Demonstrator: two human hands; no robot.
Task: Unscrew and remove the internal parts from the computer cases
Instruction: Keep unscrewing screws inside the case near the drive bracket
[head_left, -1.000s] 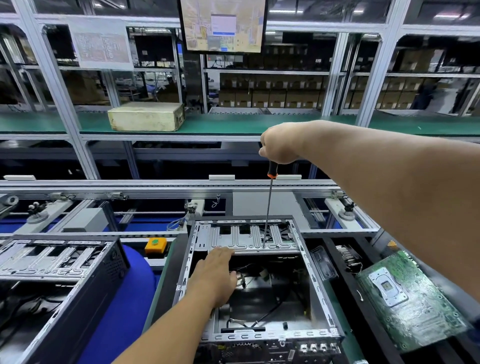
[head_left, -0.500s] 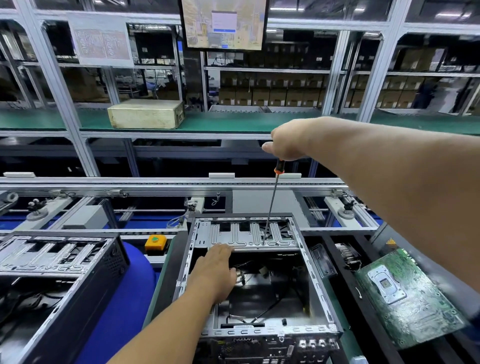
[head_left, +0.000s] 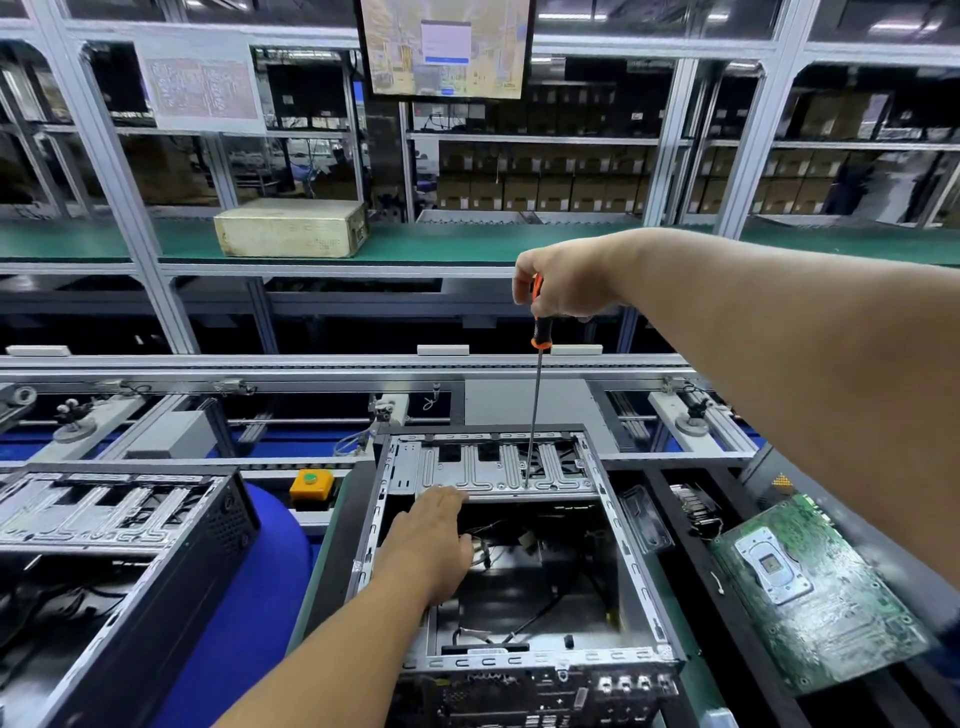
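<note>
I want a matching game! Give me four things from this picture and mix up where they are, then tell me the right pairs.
Things
1. screwdriver
2. green circuit board
3. beige box
4. orange button box

Places
A. up on the green shelf at the back
B. lying to the right of the open computer case
C. held upright in the right hand, tip on the metal bracket
D. between the two computer cases, on the left of the open one

Right pairs: 1-C, 2-B, 3-A, 4-D
</note>
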